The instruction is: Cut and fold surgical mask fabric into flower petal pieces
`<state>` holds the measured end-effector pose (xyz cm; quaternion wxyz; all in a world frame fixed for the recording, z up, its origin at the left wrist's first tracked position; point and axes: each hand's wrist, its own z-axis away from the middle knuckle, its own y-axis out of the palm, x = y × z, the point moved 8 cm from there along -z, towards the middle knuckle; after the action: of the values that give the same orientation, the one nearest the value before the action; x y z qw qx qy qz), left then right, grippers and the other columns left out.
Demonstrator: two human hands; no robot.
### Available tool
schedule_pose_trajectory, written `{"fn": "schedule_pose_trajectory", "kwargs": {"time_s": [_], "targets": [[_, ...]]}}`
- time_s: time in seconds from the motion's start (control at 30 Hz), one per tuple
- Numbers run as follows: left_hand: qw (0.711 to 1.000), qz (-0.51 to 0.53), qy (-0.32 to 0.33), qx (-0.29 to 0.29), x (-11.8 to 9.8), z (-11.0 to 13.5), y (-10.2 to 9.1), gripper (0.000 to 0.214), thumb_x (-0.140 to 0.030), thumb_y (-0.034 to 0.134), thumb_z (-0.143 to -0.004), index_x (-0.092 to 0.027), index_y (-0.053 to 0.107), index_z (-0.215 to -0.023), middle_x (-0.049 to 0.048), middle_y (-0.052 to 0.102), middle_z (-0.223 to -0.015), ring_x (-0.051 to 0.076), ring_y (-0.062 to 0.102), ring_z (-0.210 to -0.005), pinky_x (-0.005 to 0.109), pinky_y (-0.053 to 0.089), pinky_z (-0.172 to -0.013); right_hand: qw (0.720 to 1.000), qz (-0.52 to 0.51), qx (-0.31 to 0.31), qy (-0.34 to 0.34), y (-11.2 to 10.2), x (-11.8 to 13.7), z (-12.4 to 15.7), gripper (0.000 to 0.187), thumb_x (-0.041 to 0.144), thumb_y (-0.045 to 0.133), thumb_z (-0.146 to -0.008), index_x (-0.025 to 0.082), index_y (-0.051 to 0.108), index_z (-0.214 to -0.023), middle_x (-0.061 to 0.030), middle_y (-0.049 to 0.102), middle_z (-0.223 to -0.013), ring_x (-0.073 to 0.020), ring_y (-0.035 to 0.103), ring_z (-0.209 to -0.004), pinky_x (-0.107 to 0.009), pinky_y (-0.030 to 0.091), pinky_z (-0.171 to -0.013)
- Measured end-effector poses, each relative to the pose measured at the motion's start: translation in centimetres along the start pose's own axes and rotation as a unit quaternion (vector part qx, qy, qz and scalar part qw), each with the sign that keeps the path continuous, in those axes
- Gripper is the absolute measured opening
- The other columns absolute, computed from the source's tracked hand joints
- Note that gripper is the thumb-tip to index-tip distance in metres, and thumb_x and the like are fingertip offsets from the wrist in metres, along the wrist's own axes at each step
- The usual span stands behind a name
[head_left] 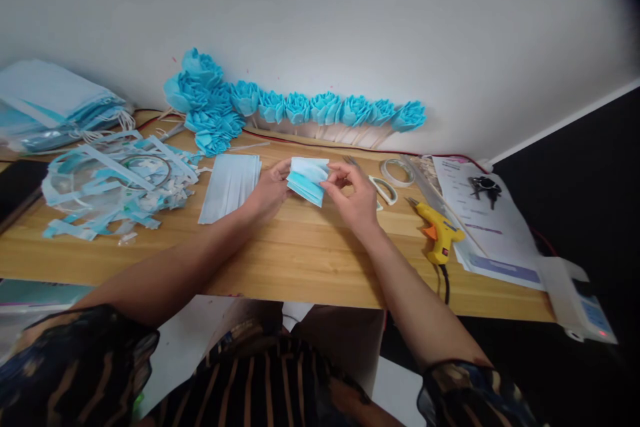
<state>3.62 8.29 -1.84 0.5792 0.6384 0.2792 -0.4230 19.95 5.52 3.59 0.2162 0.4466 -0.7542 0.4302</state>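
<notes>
Between my two hands is a folded piece of light blue face mask fabric [307,180], held just above the wooden table [310,254]. My left hand [274,190] grips its left edge, its fingers partly hidden behind the fabric. On the right side, the thumb and fingers of my right hand [354,194] pinch the piece. Left of my left hand lies a flat stack of pale blue mask sheets [230,180]. Scissors [384,192] with pale handles rest beyond my right hand, their blades mostly hidden by it.
Blue fabric flowers [327,108] on sticks line the wall, with more heaped at left. Cut strips [125,177] and bagged masks [55,104] lie left. To the right are a tape roll [397,172], yellow glue gun [440,234], papers [480,220], keys [485,188] and power strip [575,297].
</notes>
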Motion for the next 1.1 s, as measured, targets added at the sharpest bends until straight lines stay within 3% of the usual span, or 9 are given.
{"fn": "schedule_pose_trajectory", "kwargs": {"time_s": [0.13,0.23,0.4,0.53,0.63,0.8,0.87,0.97,1.1], "targets": [[1.000,0.002,0.007,0.001,-0.3,0.0,0.0,0.046,-0.012,0.083,-0.060,-0.015,0.071,-0.105,0.0095,0.077,-0.109,0.027,0.069,-0.113,0.036,0.056,-0.095,0.999,-0.031,0.041,0.007,0.4,0.5,0.3,0.031,0.032,0.071,-0.085,0.028,0.067,-0.116,0.0011,0.073,-0.080,-0.0193,0.067,-0.075,-0.038,0.054,-0.081],[1.000,0.001,0.013,-0.003,-0.5,0.0,0.1,0.046,-0.012,0.084,-0.059,-0.016,0.071,-0.104,0.0092,0.077,-0.109,0.027,0.069,-0.113,0.036,0.057,-0.094,0.996,-0.053,0.044,0.057,0.3,0.2,0.3,0.032,0.036,0.068,-0.087,0.027,0.066,-0.118,0.0035,0.069,-0.066,-0.0183,0.065,-0.063,-0.036,0.053,-0.073],[1.000,-0.013,0.021,0.001,-0.4,-0.1,0.2,0.050,-0.014,0.084,-0.060,-0.016,0.070,-0.108,0.0090,0.077,-0.107,0.028,0.068,-0.115,0.038,0.057,-0.094,0.987,-0.049,-0.052,0.146,-1.3,-1.8,-0.2,0.028,0.049,0.069,-0.082,0.023,0.066,-0.094,0.0057,0.056,-0.056,-0.0146,0.053,-0.055,-0.028,0.043,-0.056],[0.998,-0.041,0.039,0.013,-0.4,-0.1,0.3,0.056,-0.013,0.084,-0.061,-0.017,0.069,-0.115,0.0088,0.077,-0.111,0.027,0.068,-0.118,0.038,0.056,-0.098,0.989,-0.040,-0.030,0.141,-0.7,-2.4,-0.5,0.032,0.052,0.072,-0.077,0.021,0.064,-0.074,0.0020,0.062,-0.066,-0.0137,0.052,-0.061,-0.028,0.042,-0.058],[0.997,-0.059,0.040,0.027,-0.3,0.1,0.5,0.059,-0.013,0.084,-0.062,-0.017,0.068,-0.119,0.0090,0.077,-0.113,0.028,0.068,-0.118,0.038,0.055,-0.099,0.991,-0.029,-0.024,0.125,-0.5,-2.5,-0.4,0.027,0.046,0.071,-0.080,0.021,0.064,-0.070,0.0011,0.064,-0.068,-0.0146,0.053,-0.063,-0.029,0.043,-0.062],[0.997,-0.060,0.042,0.030,-0.4,0.2,0.5,0.059,-0.013,0.083,-0.064,-0.017,0.068,-0.122,0.0093,0.076,-0.116,0.027,0.068,-0.117,0.037,0.055,-0.098,0.996,-0.009,-0.014,0.087,-0.3,-2.1,-0.3,0.019,0.039,0.067,-0.084,0.021,0.069,-0.077,-0.0008,0.069,-0.078,-0.0172,0.060,-0.072,-0.032,0.047,-0.070],[0.997,-0.054,0.041,0.027,-0.3,0.1,0.4,0.059,-0.012,0.083,-0.065,-0.018,0.068,-0.122,0.0094,0.076,-0.117,0.026,0.068,-0.116,0.037,0.055,-0.097,0.996,-0.013,-0.016,0.089,-0.3,-2.0,-0.3,0.017,0.038,0.066,-0.084,0.022,0.072,-0.087,-0.0008,0.070,-0.081,-0.0176,0.061,-0.074,-0.032,0.048,-0.071],[0.998,-0.043,0.035,0.020,-0.1,0.0,0.2,0.060,-0.012,0.083,-0.064,-0.018,0.067,-0.122,0.0087,0.076,-0.115,0.026,0.069,-0.114,0.036,0.056,-0.096,0.992,-0.033,-0.033,0.113,-0.4,-2.1,-0.3,0.028,0.035,0.070,-0.082,0.024,0.071,-0.108,0.0009,0.068,-0.079,-0.0169,0.060,-0.070,-0.032,0.049,-0.069],[0.999,-0.038,0.022,0.010,0.0,0.0,0.1,0.066,-0.014,0.086,-0.063,-0.018,0.065,-0.126,0.0088,0.076,-0.113,0.025,0.071,-0.109,0.034,0.057,-0.092,0.993,-0.034,-0.058,0.093,-0.7,-1.6,-0.2,0.031,0.029,0.073,-0.080,0.024,0.068,-0.110,0.0011,0.068,-0.079,-0.0170,0.062,-0.071,-0.032,0.051,-0.070]]}}
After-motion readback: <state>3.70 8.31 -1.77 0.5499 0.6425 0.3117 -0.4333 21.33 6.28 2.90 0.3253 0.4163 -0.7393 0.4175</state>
